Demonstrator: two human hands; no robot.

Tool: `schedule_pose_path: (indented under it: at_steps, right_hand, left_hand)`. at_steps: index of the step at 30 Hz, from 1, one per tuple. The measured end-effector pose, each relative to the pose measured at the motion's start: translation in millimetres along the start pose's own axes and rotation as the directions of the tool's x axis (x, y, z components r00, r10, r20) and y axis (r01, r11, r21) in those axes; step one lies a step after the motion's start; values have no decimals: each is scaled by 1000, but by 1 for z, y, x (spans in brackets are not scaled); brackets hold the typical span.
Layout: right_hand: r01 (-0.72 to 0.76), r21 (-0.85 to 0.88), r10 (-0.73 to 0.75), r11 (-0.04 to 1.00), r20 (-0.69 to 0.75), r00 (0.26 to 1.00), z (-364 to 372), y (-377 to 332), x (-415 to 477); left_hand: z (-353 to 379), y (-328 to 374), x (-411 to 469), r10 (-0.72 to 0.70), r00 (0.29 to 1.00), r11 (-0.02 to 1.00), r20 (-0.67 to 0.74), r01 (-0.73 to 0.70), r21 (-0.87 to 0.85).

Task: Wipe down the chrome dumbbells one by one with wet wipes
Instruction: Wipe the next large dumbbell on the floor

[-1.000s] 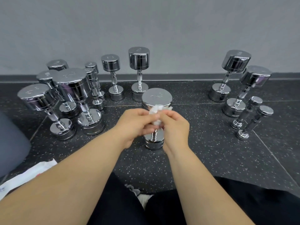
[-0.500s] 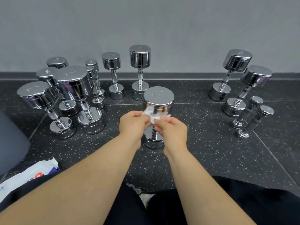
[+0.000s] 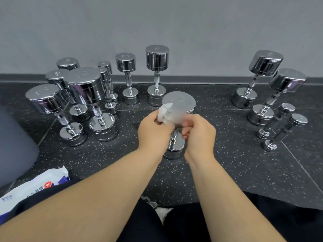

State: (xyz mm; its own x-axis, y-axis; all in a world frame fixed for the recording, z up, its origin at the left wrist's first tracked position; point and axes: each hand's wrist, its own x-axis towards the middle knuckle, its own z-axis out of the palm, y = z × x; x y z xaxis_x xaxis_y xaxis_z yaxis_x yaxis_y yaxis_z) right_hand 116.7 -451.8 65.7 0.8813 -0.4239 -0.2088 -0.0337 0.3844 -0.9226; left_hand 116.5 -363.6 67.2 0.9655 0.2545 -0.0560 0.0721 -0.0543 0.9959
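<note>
A chrome dumbbell (image 3: pixel 181 102) stands upright on the dark speckled floor right in front of me. Just before its top head, both my hands hold a crumpled white wet wipe (image 3: pixel 166 114). My left hand (image 3: pixel 154 131) pinches the wipe's left part. My right hand (image 3: pixel 199 133) has its fingers curled at the blurred right part of the wipe. The hands hide the upper part of the dumbbell's handle; the knurled lower handle and the base show between them.
Several chrome dumbbells stand upright in a group (image 3: pixel 83 91) at the left and along the wall (image 3: pixel 157 58). More stand at the right (image 3: pixel 265 63), two small ones (image 3: pixel 283 119) among them. A wet-wipe pack (image 3: pixel 33 189) lies at the lower left beside a grey rounded object (image 3: pixel 14 145).
Both hands have drawn slightly apart and the wipe has spread out between them, in front of the dumbbell's top head. The view has shifted a little, showing more of the wipe pack.
</note>
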Motion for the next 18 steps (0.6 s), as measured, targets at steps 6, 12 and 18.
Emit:
schedule_pose_path:
  at_steps: [6, 12, 18]
  right_hand:
    - [-54, 11, 56, 998, -153, 987, -8, 2, 8]
    - [-17, 23, 20, 1000, -164, 986, -4, 8, 7]
    - [-30, 29, 32, 999, -65, 997, -4, 10, 12]
  left_hand:
    - [8, 0, 14, 28, 981, 997, -190, -14, 75]
    - [10, -5, 10, 180, 973, 967, -146, -148, 208]
    - [9, -14, 20, 54, 977, 982, -207, -14, 187]
